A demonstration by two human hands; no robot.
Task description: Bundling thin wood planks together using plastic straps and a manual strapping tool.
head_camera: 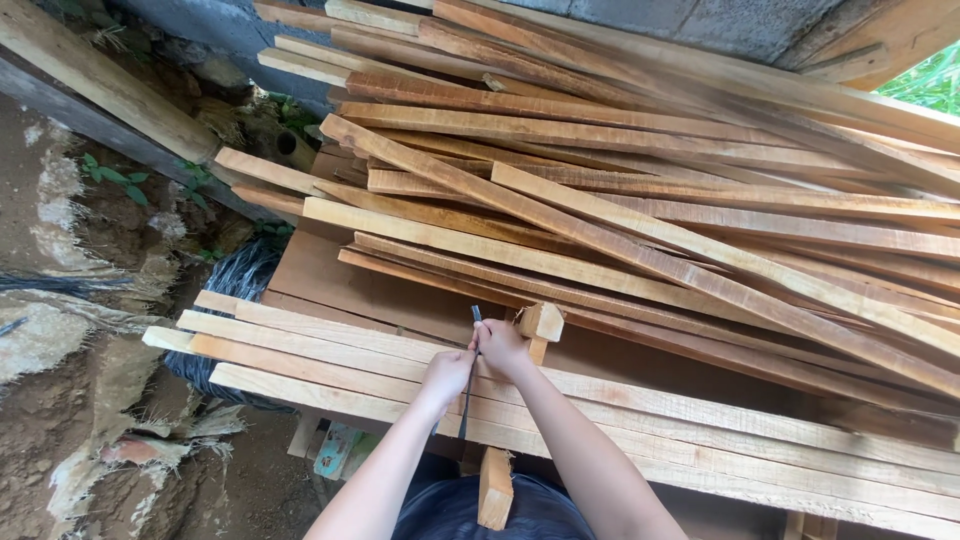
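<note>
Two hands meet over a short upright wooden stick (541,330) standing against the front slats (330,365) of the worktop. The right hand (500,347) is closed around a thin dark tool (470,375), just left of the stick; the left hand (446,375) grips the same tool lower down. Behind the stick lies a loose pile of long planks (640,215).
</note>
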